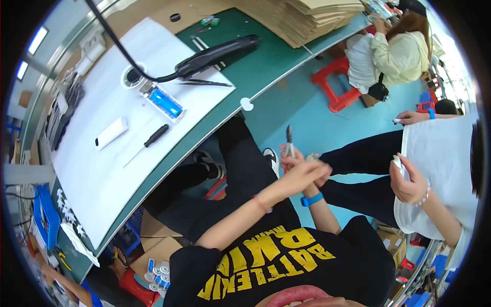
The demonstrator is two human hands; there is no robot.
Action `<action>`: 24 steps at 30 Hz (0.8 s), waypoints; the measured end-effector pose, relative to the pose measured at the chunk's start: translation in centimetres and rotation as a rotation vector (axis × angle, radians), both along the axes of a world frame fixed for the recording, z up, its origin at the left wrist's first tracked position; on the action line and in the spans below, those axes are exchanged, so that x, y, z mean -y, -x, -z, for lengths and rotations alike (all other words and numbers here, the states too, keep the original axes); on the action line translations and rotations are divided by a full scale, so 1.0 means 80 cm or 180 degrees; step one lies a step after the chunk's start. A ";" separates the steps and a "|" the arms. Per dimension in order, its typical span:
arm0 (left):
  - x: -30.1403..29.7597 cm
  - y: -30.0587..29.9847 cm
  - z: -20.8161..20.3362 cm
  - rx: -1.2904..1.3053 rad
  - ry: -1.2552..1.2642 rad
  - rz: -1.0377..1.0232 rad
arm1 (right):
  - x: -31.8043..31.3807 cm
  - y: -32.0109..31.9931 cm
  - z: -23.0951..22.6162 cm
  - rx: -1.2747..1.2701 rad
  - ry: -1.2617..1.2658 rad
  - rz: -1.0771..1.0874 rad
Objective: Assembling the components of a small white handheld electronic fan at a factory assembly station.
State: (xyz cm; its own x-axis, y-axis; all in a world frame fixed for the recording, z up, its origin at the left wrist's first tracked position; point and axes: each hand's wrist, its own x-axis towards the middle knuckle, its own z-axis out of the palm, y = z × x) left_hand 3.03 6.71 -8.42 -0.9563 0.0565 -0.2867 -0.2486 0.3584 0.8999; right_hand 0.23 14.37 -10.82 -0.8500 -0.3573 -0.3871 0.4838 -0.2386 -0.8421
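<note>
My right hand (292, 159), with a blue band on its wrist, is raised in front of my black shirt. It grips a plier-like tool (289, 142) with grey handles and a dark tip pointing up. My left hand (308, 174) crosses over my right wrist, its fingers toward the right. They are smeared by motion, and whether they hold anything I cannot tell. On the bench at left, apart from both hands, a black-handled screwdriver (156, 136) lies on a white sheet (92, 176). Beside it are a white oblong piece (111, 133) and a clear case (164, 102) with a blue part.
A black tool-like object (217, 56) on a black cord rests across the green bench mat (266, 71). Stacked cardboard (312, 23) lies beyond. At right stands a co-worker in white (440, 163), small pieces in both hands. Another person sits near a red stool (335, 84).
</note>
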 end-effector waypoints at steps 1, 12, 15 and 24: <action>0.074 -0.021 -0.072 -0.0295 -0.2080 0.1369 | 0.004 0.007 -0.024 -0.0023 0.0225 -0.0159; 0.238 -0.164 0.010 0.0817 -0.1716 -0.0881 | 0.103 0.071 -0.211 -0.1547 -0.0194 -0.1466; 0.240 -0.166 0.030 0.0543 -0.1260 -0.1015 | 0.131 0.077 -0.215 -0.2944 -0.1317 -0.0856; 0.263 -0.186 0.061 0.0443 0.1048 -0.0317 | 0.168 0.096 -0.178 -0.3813 -0.1619 -0.0775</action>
State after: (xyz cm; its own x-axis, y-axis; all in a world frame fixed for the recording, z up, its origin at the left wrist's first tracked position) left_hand 17.91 -14.31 -13.27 -0.9030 -0.1519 -0.4018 -0.4088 0.5910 0.6954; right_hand -7.44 0.90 3.41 -0.6928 -0.5876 0.4179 -0.6318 0.2153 -0.7447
